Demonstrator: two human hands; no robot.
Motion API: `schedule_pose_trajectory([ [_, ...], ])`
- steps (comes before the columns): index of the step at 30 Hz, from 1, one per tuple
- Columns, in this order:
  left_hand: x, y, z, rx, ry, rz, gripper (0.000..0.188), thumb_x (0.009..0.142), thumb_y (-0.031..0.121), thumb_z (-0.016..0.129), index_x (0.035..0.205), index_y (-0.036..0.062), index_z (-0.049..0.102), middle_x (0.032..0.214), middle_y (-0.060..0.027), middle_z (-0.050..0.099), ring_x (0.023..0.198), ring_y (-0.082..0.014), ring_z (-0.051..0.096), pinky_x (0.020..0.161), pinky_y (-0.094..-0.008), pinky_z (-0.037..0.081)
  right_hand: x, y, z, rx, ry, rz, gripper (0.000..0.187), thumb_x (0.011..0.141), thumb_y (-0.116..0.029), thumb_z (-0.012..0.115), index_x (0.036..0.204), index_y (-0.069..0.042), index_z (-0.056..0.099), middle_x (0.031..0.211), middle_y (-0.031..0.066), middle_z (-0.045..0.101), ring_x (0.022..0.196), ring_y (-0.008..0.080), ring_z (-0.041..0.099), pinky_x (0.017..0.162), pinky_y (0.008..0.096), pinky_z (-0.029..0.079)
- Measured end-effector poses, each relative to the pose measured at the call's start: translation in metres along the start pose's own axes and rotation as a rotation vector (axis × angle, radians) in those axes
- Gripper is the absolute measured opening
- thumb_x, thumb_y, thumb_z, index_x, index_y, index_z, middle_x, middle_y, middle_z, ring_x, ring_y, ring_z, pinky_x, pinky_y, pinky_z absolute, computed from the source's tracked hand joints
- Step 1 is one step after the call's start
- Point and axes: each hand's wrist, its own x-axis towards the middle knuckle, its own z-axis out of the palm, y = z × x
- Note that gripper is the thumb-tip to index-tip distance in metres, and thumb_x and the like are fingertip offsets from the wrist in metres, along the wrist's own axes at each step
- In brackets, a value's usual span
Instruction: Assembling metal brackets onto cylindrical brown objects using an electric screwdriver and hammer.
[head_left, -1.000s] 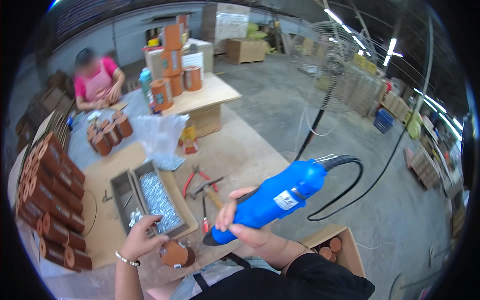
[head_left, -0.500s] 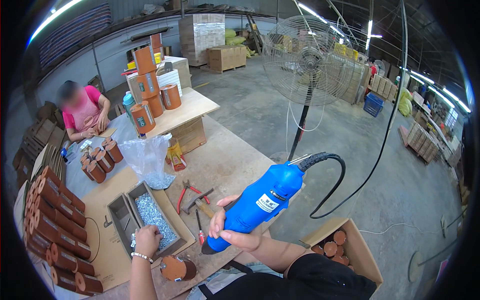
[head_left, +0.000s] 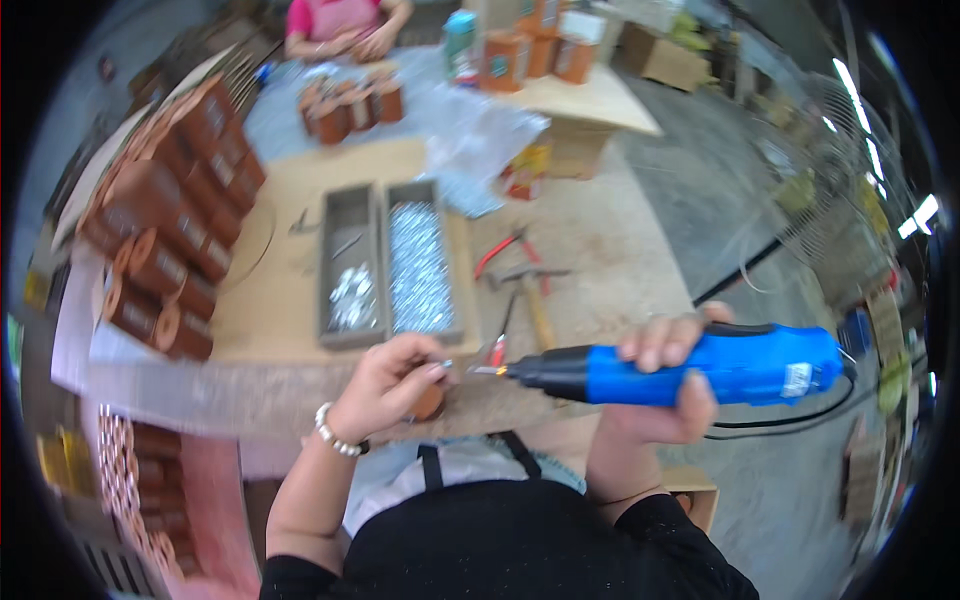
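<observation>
My left hand [head_left: 392,382], wearing a beaded bracelet, pinches a small silvery screw [head_left: 446,366] between thumb and fingertips. Just below it a brown cylinder [head_left: 430,403] sits at the bench's front edge, mostly covered by the hand. My right hand [head_left: 662,345] is wrapped round a blue electric screwdriver [head_left: 765,368], held level with its bit pointing left. A short gap separates the bit's tip from the pinched screw. Past my left hand stand two grey trays: the right tray [head_left: 456,325] is full of silvery screws, the left tray [head_left: 326,265] holds some small shiny pieces.
Stacked brown cylinders [head_left: 170,225] fill the left of the bench. Red-handled pliers [head_left: 492,255], a hammer [head_left: 540,318] and a screwdriver with a red handle [head_left: 498,350] lie right of the trays. Behind is a clear plastic bag [head_left: 480,135]. Across the bench sits a co-worker [head_left: 340,20].
The view has turned down and left. My left hand has come out of the screw tray with a screw. The electric screwdriver has swung from a steep tilt to level, its bit now near that hand.
</observation>
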Motion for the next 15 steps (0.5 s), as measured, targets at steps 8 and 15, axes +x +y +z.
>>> schedule_pose_trajectory([
  [8, -0.031, -0.012, 0.004, -0.122, 0.016, 0.005, 0.008, 0.09, 0.004, 0.043, 0.095, 0.0013, 0.049, 0.083, -0.0033, 0.053, 0.073, -0.0083, 0.053, 0.067, -0.0231, 0.046, -0.005, 0.02, 0.009, 0.136, -0.075, 0.079, 0.057, 0.078, -0.015, 0.054, 0.127, -0.001, 0.028, 0.081, 0.0093, 0.049, 0.07, 0.0207, 0.052, 0.066, 0.0381, 0.045],
  [15, -0.037, -0.014, 0.002, 0.054, 0.001, 0.046, 0.007, 0.089, 0.003, 0.044, 0.092, 0.0013, 0.05, 0.081, -0.0049, 0.052, 0.07, -0.0102, 0.053, 0.063, -0.0232, 0.045, -0.009, 0.023, 0.016, 0.074, -0.094, 0.111, 0.059, 0.076, -0.015, 0.057, 0.127, -0.002, 0.028, 0.079, 0.0077, 0.05, 0.067, 0.0201, 0.053, 0.063, 0.0372, 0.046],
])
